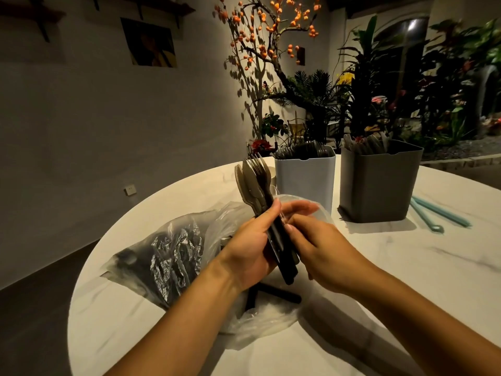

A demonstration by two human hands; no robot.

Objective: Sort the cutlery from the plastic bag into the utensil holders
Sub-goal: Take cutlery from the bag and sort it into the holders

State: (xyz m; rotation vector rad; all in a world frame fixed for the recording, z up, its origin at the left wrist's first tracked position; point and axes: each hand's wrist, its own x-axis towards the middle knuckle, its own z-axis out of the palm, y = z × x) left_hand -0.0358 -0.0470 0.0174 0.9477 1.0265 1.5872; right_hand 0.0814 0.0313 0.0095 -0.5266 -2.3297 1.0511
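Note:
My left hand (250, 244) grips a bundle of plastic cutlery (256, 183), forks and knives in black and tan, heads pointing up and away. My right hand (322, 251) pinches the handles of that bundle from the right. Below and left of my hands lies the crumpled clear plastic bag (168, 256) with dark cutlery inside; a few black handles (282, 294) stick out under my wrists. Behind the hands stand a white utensil holder (305, 177) filled with dark cutlery and, to its right, a grey utensil holder (376, 185) with light-coloured pieces.
Everything rests on a round white marble table (406, 267). Light blue straws (433, 213) lie right of the grey holder. Past the table's far edge are potted plants and a branch with orange lanterns (273, 36). The floor drops away on the left.

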